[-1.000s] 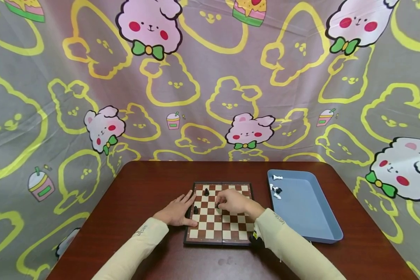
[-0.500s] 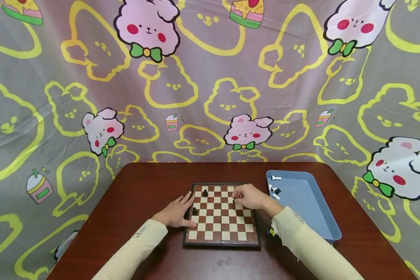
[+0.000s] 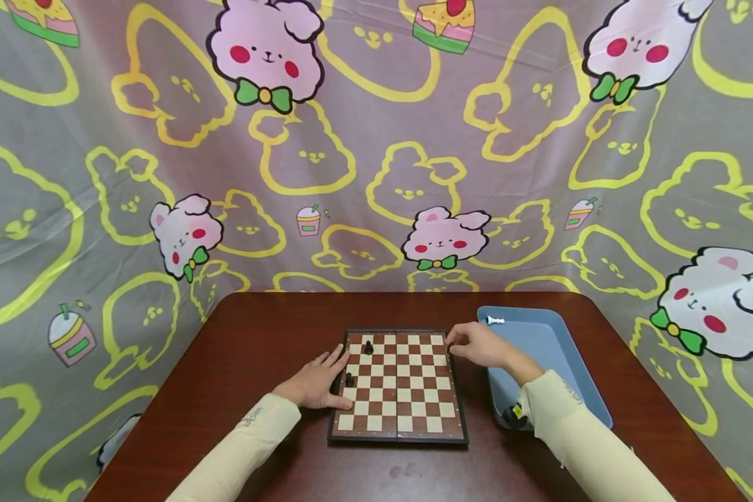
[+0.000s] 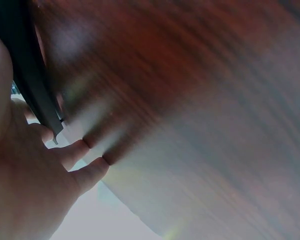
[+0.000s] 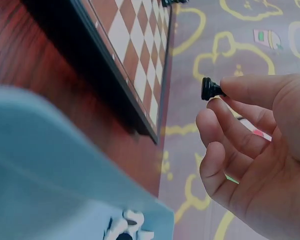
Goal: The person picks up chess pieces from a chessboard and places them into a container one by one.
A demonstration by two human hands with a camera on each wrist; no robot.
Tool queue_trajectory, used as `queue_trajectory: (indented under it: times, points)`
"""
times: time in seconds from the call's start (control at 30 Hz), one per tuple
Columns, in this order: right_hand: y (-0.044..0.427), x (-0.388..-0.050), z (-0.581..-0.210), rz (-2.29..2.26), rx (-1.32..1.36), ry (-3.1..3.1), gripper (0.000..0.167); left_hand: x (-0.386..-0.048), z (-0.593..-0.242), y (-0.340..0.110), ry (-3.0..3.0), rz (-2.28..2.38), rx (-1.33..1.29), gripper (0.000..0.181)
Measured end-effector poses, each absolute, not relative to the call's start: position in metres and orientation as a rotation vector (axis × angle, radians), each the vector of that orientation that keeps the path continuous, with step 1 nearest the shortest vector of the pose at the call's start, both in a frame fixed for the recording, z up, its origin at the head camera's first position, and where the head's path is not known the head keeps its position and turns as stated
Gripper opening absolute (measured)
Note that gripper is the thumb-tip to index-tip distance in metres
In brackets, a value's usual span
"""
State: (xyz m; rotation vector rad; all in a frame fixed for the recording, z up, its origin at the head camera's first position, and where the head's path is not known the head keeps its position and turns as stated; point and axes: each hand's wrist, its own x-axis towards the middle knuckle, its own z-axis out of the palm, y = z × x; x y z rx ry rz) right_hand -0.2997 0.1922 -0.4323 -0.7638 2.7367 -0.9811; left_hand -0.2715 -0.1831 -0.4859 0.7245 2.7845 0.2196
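Note:
In the head view my left hand (image 3: 316, 382) lies with spread fingers against the left edge of the chessboard (image 3: 414, 390), its thumb over the rim. The left wrist view shows this hand (image 4: 37, 175) beside the board's dark side (image 4: 35, 75), some fingertips on the table. My right hand (image 3: 482, 345) is at the board's right edge. Between thumb and fingers it pinches a small black chess piece (image 5: 209, 89), base outward and raised above the board; its top is hidden by the fingertips. Two black chess pieces stand on the board, one far left (image 3: 368, 347) and one near the left edge (image 3: 349, 379).
Right of the board is a blue tray (image 3: 565, 348), partly behind the right arm. A white chess piece (image 3: 494, 321) lies at its far left; several white pieces (image 5: 132, 220) and something black lie inside. A patterned cloth (image 3: 351, 167) hangs behind the brown table (image 3: 270, 321).
My right hand has moved right from the middle of the board to its right edge, carrying the black chess piece. My left hand has stayed at the board's left edge.

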Motion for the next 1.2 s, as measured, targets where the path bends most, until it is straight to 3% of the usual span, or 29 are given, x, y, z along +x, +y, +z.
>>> queue_trajectory:
  times: [1.2]
  points:
    - [0.296,-0.293,-0.44,-0.936,-0.594,2.89,0.008,-0.271,-0.486,-0.183,2.773,0.228,0.692,0.108]
